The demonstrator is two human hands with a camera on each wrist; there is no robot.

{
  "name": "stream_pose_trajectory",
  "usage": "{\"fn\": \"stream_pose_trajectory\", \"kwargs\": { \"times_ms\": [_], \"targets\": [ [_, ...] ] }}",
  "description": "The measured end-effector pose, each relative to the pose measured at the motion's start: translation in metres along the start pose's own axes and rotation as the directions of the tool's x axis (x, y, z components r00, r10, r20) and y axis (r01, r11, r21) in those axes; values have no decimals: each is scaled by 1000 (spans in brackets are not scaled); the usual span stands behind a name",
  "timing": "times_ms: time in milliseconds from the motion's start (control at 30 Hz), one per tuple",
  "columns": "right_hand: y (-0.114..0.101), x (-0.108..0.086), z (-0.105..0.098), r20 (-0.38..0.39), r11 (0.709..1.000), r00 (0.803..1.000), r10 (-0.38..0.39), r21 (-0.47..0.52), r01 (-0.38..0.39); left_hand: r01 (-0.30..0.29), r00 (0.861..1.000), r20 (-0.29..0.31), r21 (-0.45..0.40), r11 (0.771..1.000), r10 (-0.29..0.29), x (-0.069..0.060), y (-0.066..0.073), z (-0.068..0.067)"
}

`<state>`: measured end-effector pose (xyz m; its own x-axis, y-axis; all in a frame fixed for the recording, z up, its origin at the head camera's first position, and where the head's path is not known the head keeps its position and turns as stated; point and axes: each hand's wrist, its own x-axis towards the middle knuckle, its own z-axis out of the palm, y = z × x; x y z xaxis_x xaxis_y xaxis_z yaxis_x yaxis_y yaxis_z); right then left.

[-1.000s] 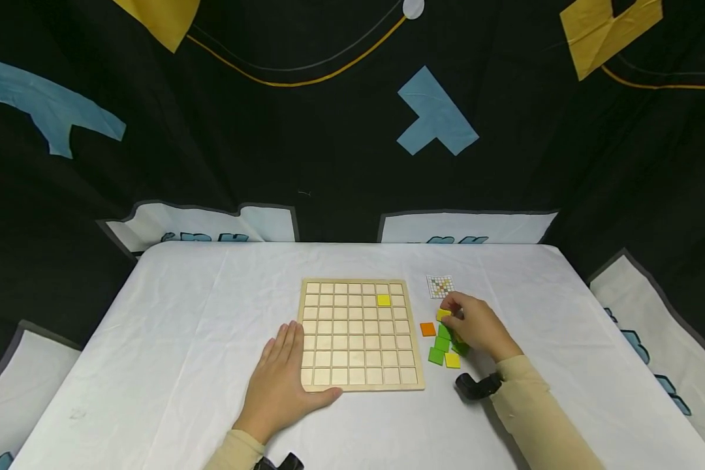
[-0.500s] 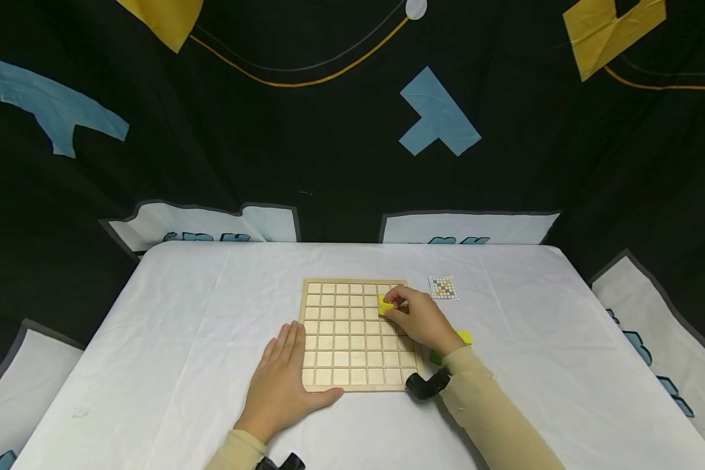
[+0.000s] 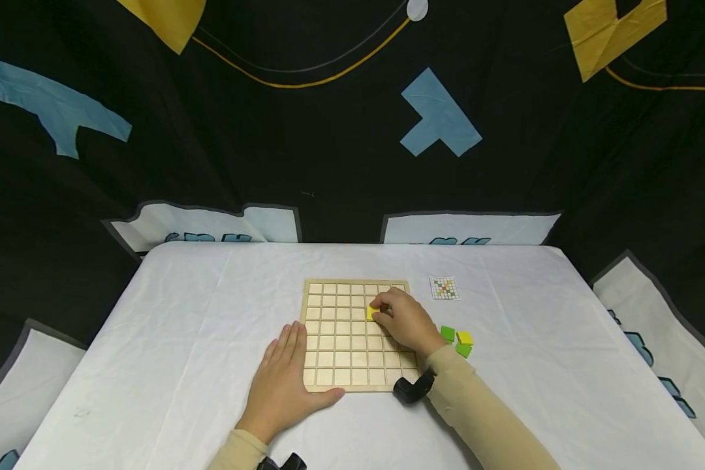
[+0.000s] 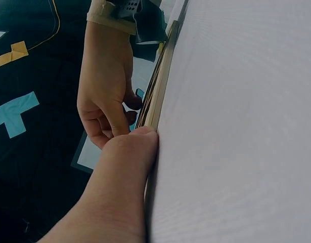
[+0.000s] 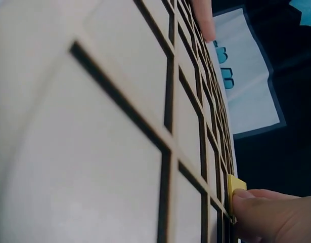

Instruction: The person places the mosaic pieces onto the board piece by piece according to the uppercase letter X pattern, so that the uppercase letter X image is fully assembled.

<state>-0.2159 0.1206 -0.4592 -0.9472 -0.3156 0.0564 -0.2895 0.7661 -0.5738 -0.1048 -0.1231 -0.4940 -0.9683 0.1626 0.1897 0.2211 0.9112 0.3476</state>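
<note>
A wooden grid board [image 3: 333,342] lies on the white cloth in the head view. My right hand [image 3: 404,318] pinches a small yellow square tile [image 3: 371,314] between thumb and fingers, over a square in the board's upper right. In the right wrist view, the thumb presses against that yellow tile [image 5: 237,184], which stands tilted at the grid. My left hand [image 3: 281,385] rests with straight fingers along the board's left edge, its thumb at the near left corner. The left wrist view shows that thumb [image 4: 130,152] against the board's rim. The first yellow tile is hidden by my right hand.
Right of the board lie a yellow tile [image 3: 465,338] and green tiles [image 3: 448,333], partly covered by my right forearm. A small printed card with a coloured grid [image 3: 444,288] lies beyond them. A dark curtain [image 3: 341,163] hangs behind the table.
My right hand has picked up a yellow tile from the loose pile and carried it left over the board, most recently shifting a little further left. My left hand has stayed still.
</note>
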Motion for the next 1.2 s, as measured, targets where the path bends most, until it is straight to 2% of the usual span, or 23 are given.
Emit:
{"fn": "stream_pose_trajectory", "kwargs": {
  "times_ms": [167, 333, 533, 767, 967, 1200],
  "targets": [
    [-2, -4, -2, 24, 999, 1000, -13, -53, 14, 10, 1000, 7, -4, 1000, -10, -1, 1, 0],
    [2, -14, -13, 28, 997, 999, -22, -70, 24, 19, 1000, 17, -21, 1000, -18, -2, 1, 0],
    [24, -30, -38, 2, 994, 999, 35, -104, -34, 21, 999, 30, -16, 1000, -21, -2, 0, 0],
    [55, -46, -62, 32, 981, 994, 109, -163, -102, 15, 999, 29, -14, 1000, -14, -2, 0, -1],
    [65, -50, -61, 79, 982, 986, 147, -127, -137, 25, 999, 43, -19, 1000, -24, -2, 0, 0],
    [62, -48, -56, 55, 985, 986, 156, -77, -152, 18, 999, 39, -15, 1000, -17, -1, 1, -1]
  ]
}}
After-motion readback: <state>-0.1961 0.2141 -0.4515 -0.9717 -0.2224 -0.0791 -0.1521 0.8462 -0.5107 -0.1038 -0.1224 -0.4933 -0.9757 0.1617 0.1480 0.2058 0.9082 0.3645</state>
